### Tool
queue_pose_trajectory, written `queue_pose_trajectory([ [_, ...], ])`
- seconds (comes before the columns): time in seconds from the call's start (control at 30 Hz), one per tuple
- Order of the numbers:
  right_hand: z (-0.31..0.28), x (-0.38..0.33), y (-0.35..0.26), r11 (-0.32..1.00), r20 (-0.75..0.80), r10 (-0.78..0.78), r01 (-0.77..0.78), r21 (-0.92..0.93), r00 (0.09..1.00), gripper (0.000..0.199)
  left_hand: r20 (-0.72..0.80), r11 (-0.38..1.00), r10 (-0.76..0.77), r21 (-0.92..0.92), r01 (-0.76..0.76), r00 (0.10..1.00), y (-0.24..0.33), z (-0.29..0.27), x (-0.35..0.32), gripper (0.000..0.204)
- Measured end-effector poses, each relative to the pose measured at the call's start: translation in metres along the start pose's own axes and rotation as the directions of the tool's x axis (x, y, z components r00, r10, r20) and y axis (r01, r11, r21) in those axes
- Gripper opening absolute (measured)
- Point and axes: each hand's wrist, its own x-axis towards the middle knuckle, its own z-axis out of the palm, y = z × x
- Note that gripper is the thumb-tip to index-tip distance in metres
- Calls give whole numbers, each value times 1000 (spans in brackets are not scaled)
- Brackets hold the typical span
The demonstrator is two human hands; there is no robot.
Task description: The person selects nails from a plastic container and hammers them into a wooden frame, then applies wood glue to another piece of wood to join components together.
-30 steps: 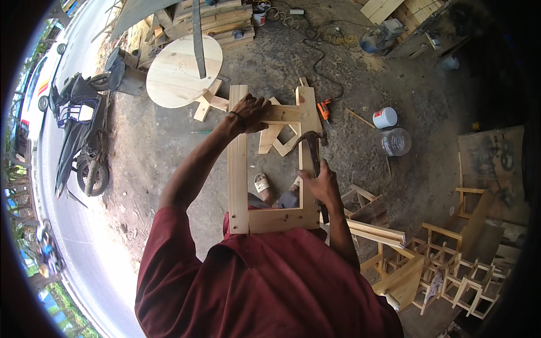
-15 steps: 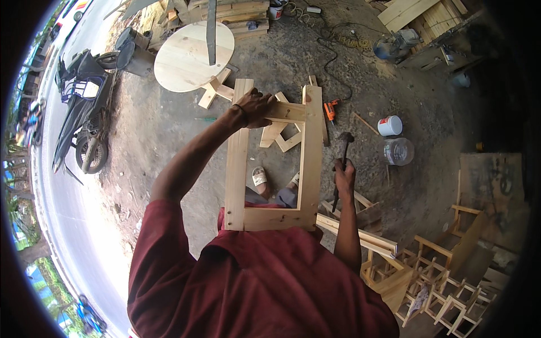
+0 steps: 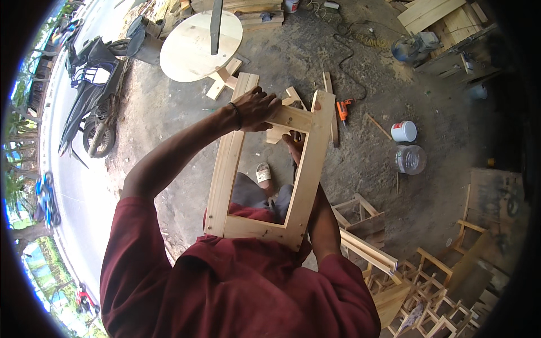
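Observation:
A pale wooden frame [image 3: 310, 186] leans against my front, its lower end at my shirt and its far end tilted toward the right. My left hand [image 3: 256, 109] is closed over the far left corner, where the crossbar joins the left rail. My right hand [image 3: 293, 145] reaches behind the right rail and shows through the frame's opening, just below the crossbar. It is closed on a hammer, whose dark handle [image 3: 294, 172] shows in part beside the rail. The frame hides much of the hammer.
A round wooden tabletop [image 3: 194, 45] stands far left, near a parked motorbike [image 3: 96, 101]. An orange power drill [image 3: 342, 111] with a cord, a white bucket [image 3: 403, 131] and a clear plastic container [image 3: 411, 159] are to the right. Small wooden frames [image 3: 434, 298] crowd the lower right.
My right hand has brought the hammer leftward, from out in the open on the right to behind the frame. The frame has tilted, its far end shifting right. My left hand keeps its grip.

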Motion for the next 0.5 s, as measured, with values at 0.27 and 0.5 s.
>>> queue_pose_trajectory([
  [0.27,5,13,-15,999,-5,-22,22,35,1000,65,-37,998,61,21,-60,997,-2,1,8,65],
  [0.5,21,13,-35,986,-12,-28,30,163,1000,64,-41,999,45,14,-45,998,-1,4,9,64],
])
